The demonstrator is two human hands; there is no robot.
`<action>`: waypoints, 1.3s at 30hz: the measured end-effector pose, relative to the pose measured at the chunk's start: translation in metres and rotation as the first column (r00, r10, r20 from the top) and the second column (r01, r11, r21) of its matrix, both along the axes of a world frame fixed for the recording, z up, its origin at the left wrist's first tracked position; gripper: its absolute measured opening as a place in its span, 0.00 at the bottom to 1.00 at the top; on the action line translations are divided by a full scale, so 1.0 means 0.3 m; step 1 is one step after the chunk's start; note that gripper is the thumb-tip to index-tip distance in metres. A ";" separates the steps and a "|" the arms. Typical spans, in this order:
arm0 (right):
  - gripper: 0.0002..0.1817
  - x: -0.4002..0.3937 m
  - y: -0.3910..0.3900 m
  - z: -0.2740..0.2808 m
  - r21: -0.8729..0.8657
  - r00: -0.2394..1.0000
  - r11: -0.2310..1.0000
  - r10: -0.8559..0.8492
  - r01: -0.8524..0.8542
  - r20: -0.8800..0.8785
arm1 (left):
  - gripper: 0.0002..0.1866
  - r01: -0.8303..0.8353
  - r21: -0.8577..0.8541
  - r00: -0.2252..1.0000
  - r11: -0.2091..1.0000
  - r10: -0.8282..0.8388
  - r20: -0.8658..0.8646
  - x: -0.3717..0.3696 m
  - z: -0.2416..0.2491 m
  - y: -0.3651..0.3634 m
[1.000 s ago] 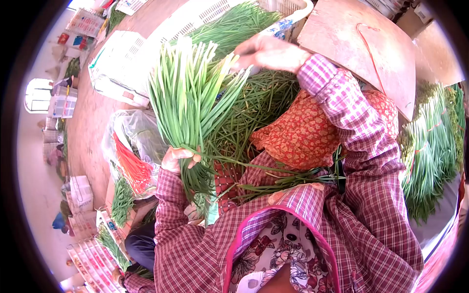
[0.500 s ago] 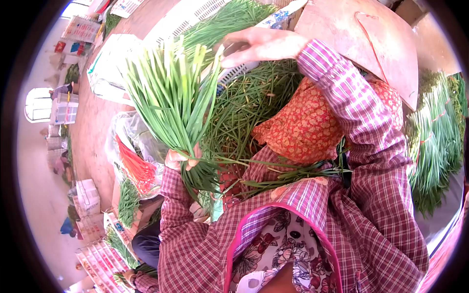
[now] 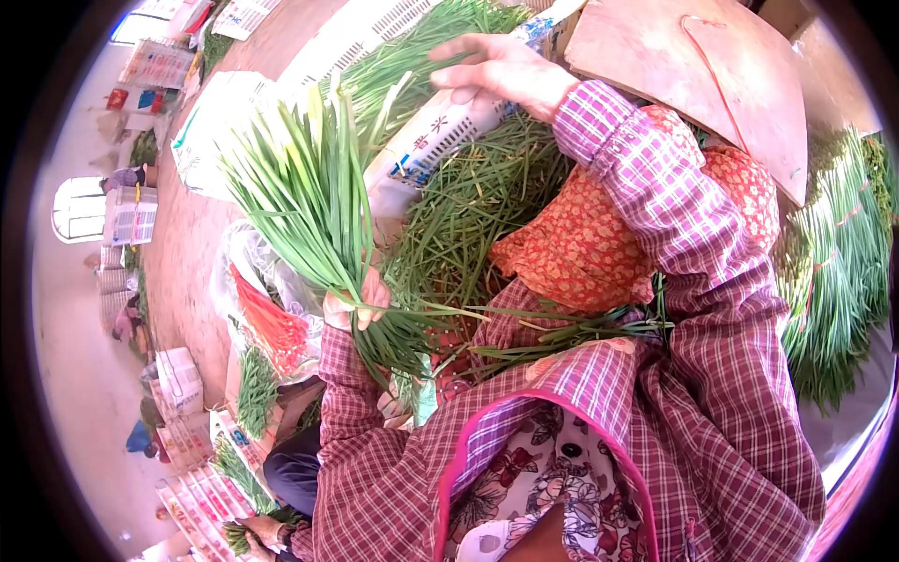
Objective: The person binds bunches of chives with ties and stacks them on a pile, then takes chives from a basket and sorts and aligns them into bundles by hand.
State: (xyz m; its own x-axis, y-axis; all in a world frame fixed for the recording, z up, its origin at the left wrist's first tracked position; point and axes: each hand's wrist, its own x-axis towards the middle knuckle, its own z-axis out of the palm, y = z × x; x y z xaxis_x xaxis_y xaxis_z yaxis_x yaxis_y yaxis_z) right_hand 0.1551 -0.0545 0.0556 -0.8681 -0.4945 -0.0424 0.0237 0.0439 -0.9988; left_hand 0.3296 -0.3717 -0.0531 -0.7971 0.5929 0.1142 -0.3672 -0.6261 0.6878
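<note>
A thick bunch of green chives (image 3: 309, 197) is in my left hand (image 3: 361, 302), whose fingers wrap round it toward the leaf end. The pale stem ends fan out up and to the left, and the dark leaf tips hang below the fist. My right hand (image 3: 510, 75) is over the edge of a white printed crate (image 3: 440, 126), its fingers stretched out and apart with nothing visible in them. More chives (image 3: 421, 51) lie in the crate behind it. Loose trimmed leaves (image 3: 478, 206) are heaped between my arms, and a few strands lie across my lap.
Red ties (image 3: 272, 318) sit in a clear plastic bag at left. An orange flowered cloth (image 3: 581, 234) covers something beside my right forearm. A wooden board (image 3: 693, 84) with a red string is at upper right. Tied chive bundles (image 3: 833, 281) stand at far right. Another person's hand (image 3: 267, 532) shows at lower left.
My right hand has moved away from the bunch, to the right, and its fingers have spread. The bunch in my left hand has tilted a little to the left.
</note>
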 end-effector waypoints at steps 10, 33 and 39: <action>0.19 0.114 -0.137 -0.084 0.091 0.941 0.942 0.330 -0.323 -0.077 | 0.24 -0.032 -0.041 0.999 0.999 0.034 0.031 -0.004 0.029 0.025; 0.33 0.056 -0.023 -0.119 -0.724 0.712 0.689 0.524 -0.032 0.467 | 0.19 -0.084 0.015 0.930 0.996 0.073 0.360 -0.073 0.237 0.617; 0.25 0.128 0.059 -0.138 -0.815 0.650 0.578 0.602 0.047 0.464 | 0.34 0.123 -0.091 0.977 0.988 -0.105 0.186 -0.008 0.249 0.688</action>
